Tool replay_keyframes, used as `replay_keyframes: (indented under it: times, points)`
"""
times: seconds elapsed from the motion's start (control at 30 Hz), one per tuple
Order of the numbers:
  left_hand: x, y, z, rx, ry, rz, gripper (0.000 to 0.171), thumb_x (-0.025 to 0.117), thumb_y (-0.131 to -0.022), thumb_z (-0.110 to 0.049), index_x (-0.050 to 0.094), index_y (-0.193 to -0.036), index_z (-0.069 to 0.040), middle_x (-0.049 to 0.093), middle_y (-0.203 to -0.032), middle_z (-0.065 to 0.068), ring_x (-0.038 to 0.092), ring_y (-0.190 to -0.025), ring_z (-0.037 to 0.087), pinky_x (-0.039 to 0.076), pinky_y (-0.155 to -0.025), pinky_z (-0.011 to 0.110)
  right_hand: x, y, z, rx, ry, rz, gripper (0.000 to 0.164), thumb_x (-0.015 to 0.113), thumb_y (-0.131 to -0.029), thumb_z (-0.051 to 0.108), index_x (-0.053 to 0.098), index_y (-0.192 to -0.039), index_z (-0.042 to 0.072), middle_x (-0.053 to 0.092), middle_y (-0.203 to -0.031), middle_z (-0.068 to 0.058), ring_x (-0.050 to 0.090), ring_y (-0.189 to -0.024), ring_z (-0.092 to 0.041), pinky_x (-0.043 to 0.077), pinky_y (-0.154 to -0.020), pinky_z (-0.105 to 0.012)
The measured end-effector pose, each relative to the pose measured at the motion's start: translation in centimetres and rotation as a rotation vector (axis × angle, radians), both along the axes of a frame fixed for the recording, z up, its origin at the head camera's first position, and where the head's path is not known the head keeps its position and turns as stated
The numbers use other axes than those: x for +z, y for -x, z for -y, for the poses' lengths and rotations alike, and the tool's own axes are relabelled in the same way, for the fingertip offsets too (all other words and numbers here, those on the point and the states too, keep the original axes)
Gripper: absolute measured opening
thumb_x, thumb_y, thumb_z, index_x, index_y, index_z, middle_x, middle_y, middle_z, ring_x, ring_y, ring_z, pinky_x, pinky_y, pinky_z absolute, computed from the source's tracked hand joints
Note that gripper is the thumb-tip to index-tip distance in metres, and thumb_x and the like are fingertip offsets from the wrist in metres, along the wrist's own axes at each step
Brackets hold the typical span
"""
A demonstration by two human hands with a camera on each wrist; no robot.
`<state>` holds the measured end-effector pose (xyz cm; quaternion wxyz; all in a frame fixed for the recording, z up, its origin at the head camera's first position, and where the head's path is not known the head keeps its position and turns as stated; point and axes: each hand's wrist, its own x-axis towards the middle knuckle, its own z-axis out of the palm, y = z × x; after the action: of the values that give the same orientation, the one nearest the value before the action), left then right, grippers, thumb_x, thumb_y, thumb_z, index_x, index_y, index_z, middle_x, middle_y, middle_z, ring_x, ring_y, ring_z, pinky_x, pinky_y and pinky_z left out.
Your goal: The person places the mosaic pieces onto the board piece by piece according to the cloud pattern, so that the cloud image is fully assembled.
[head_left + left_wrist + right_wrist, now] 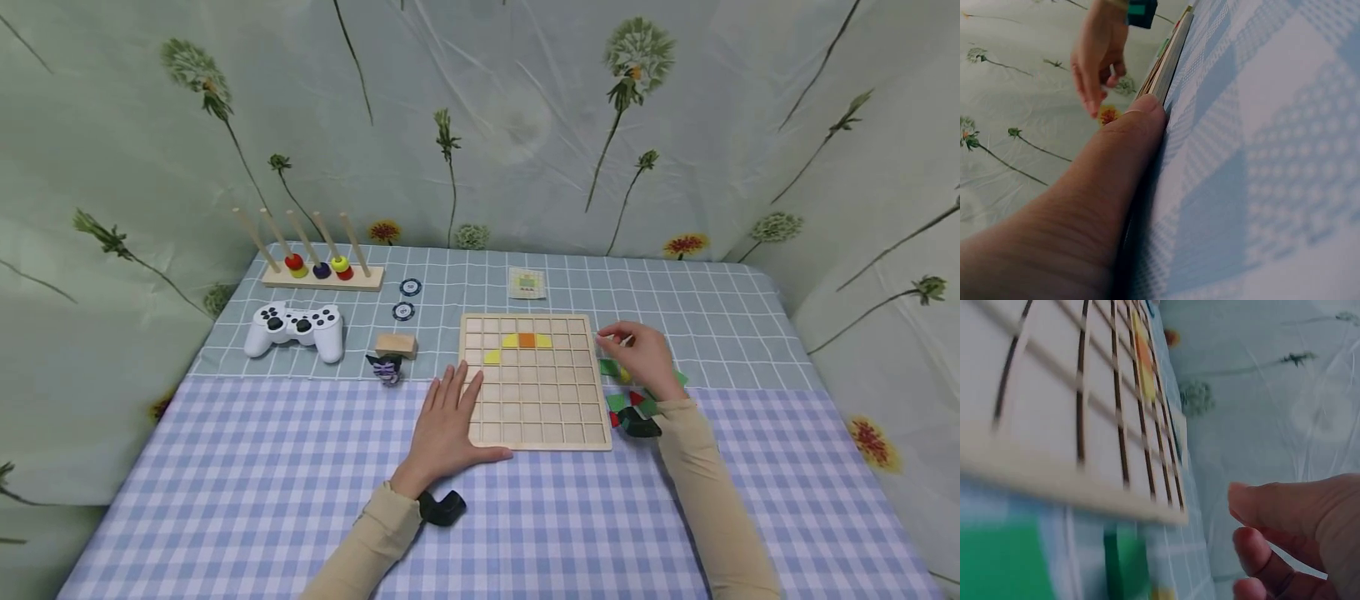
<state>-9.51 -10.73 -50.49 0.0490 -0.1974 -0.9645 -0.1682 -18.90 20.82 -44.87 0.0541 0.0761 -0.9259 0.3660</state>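
Note:
A square wooden grid board (pixel 540 408) lies on the table. Near its top sit an orange square tile (pixel 527 340) with a yellow tile (pixel 510 341) and another yellow tile (pixel 544 342) on either side, and a third yellow tile (pixel 492 357) lower left. My left hand (pixel 447 425) rests spread at the board's lower left corner, its thumb (pixel 1141 119) along the front edge. My right hand (pixel 641 354) hovers by the upper right edge with loosely bent fingers; no piece shows between thumb and fingertips (pixel 1250 544). Beneath it lie loose green pieces (pixel 617 403) and a red triangle (pixel 637 397).
Behind the board lies a small pattern card (pixel 527 283). To the left are a white game controller (pixel 295 327), a peg stand with coloured rings (pixel 322 279), two poker chips (pixel 403 311), a wooden block (pixel 396 344) and a dark purple figure (pixel 387 369).

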Motion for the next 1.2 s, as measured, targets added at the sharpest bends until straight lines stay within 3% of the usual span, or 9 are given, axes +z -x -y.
replay_keyframes:
  times: [0.2, 0.37, 0.5, 0.73, 1.03, 1.2]
  points:
    - [0.1, 0.1, -0.1, 0.0, 0.003, 0.003, 0.12, 0.055, -0.065, -0.084, 0.021, -0.152, -0.01, 0.012, -0.156, 0.015, 0.005, -0.143, 0.03, 0.002, -0.114, 0.042, -0.1, -1.0, -1.8, -0.019, -0.033, 0.087, 0.017, 0.069, -0.087, 0.017, 0.072, -0.095, 0.002, 0.059, -0.077, -0.006, 0.048, -0.063, -0.021, 0.039, -0.048, -0.031]
    - [0.0, 0.0, 0.0, -0.004, -0.007, -0.022, 0.119, 0.054, -0.065, -0.085, 0.023, -0.151, -0.009, 0.014, -0.156, 0.016, 0.007, -0.142, 0.032, 0.004, -0.114, 0.044, -0.5, -1.2, -2.4, 0.028, -0.075, 0.148, 0.021, 0.073, -0.083, 0.016, 0.072, -0.098, 0.001, 0.058, -0.076, -0.004, 0.047, -0.063, -0.019, 0.037, -0.053, -0.03]
    - [0.0, 0.0, 0.1, -0.01, -0.012, -0.027, 0.119, 0.053, -0.065, -0.085, 0.024, -0.151, -0.009, 0.014, -0.156, 0.016, 0.007, -0.142, 0.032, 0.004, -0.114, 0.044, -0.9, -1.4, -2.6, 0.072, -0.113, 0.152, 0.025, 0.076, -0.082, 0.017, 0.072, -0.1, 0.0, 0.058, -0.081, -0.006, 0.048, -0.069, -0.021, 0.039, -0.057, -0.032]
    - [0.1, 0.0, 0.0, -0.008, -0.013, -0.007, 0.118, 0.056, -0.065, -0.083, 0.023, -0.151, -0.009, 0.013, -0.156, 0.016, 0.005, -0.143, 0.032, 0.001, -0.114, 0.043, -1.2, -1.9, -2.4, 0.066, -0.141, 0.131, 0.024, 0.076, -0.08, 0.017, 0.069, -0.096, 0.001, 0.059, -0.09, -0.011, 0.051, -0.079, -0.026, 0.042, -0.069, -0.039]
    - [0.1, 0.0, -0.1, -0.003, 0.001, 0.014, 0.119, 0.056, -0.065, -0.084, 0.021, -0.152, -0.011, 0.01, -0.157, 0.013, 0.002, -0.143, 0.029, 0.0, -0.114, 0.042, -0.8, -2.5, -1.7, 0.04, -0.083, 0.113, 0.021, 0.079, -0.077, 0.016, 0.061, -0.084, 0.008, 0.06, -0.073, -0.002, 0.048, -0.054, -0.015, 0.039, -0.05, -0.031]
    - [0.2, 0.0, -0.1, 0.0, -0.003, 0.015, 0.119, 0.055, -0.065, -0.084, 0.021, -0.152, -0.011, 0.011, -0.157, 0.014, 0.003, -0.143, 0.029, 0.0, -0.114, 0.042, -0.1, -2.2, -0.2, 0.044, -0.046, 0.077, 0.022, 0.079, -0.078, 0.02, 0.06, -0.082, 0.008, 0.058, -0.073, -0.002, 0.044, -0.052, -0.016, 0.035, -0.046, -0.031]
